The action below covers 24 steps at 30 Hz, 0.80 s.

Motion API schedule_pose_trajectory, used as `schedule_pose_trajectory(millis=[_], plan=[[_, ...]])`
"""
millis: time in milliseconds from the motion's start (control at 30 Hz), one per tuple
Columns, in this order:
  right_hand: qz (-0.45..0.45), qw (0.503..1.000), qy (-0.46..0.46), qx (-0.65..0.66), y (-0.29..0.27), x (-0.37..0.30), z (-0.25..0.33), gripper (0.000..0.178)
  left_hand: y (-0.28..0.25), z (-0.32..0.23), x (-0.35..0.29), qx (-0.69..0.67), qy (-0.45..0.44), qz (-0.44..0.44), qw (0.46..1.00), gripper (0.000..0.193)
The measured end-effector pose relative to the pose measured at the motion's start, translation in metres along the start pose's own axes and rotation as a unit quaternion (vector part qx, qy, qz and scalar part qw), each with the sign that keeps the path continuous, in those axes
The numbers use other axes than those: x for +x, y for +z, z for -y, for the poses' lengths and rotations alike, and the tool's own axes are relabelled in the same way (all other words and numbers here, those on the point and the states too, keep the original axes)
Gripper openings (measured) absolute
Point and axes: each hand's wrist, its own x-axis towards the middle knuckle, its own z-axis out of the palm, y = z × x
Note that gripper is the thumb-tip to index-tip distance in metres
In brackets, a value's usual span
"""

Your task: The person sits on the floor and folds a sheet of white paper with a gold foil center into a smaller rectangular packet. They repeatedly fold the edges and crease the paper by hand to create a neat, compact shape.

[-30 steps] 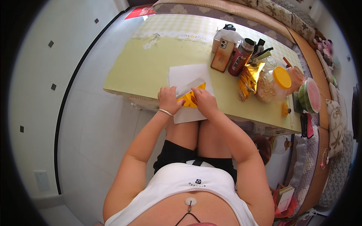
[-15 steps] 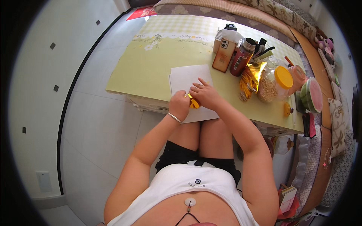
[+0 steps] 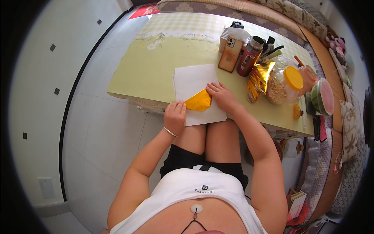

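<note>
The gold paper (image 3: 198, 101) lies folded on the white sheet (image 3: 194, 84) at the table's (image 3: 148, 74) near edge. My left hand (image 3: 175, 117) curls at its left corner; my right hand (image 3: 222, 95) presses flat, fingers spread, on its right edge.

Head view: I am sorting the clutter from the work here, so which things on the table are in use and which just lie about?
In use:
left hand
right hand
folded yellow paper, touched by both hands
white sheet under it

Lying about:
phone
dark red bottle
gold foil packet
yellow-lidded jar
halved watermelon
</note>
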Motion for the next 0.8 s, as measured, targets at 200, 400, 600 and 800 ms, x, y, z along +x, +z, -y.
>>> schedule_pose_trajectory(millis=[200,400,600,800], plan=[[-0.021,0.997,0.02,0.065,0.002,0.002,0.0,0.05,0.008,0.007,0.003,-0.02,-0.017,0.057,0.998,0.026],[-0.089,0.973,0.061,0.206,-0.007,0.005,-0.002,0.04,0.013,0.025,0.006,-0.252,-0.261,-0.004,0.932,0.013],[-0.186,0.765,0.242,0.567,0.009,0.01,0.013,0.014,0.007,0.038,0.019,-0.549,-0.511,-0.042,0.661,0.005],[-0.24,0.643,0.228,0.691,-0.006,0.003,0.029,0.01,0.003,0.045,0.015,-0.627,-0.51,-0.056,0.586,0.006]])
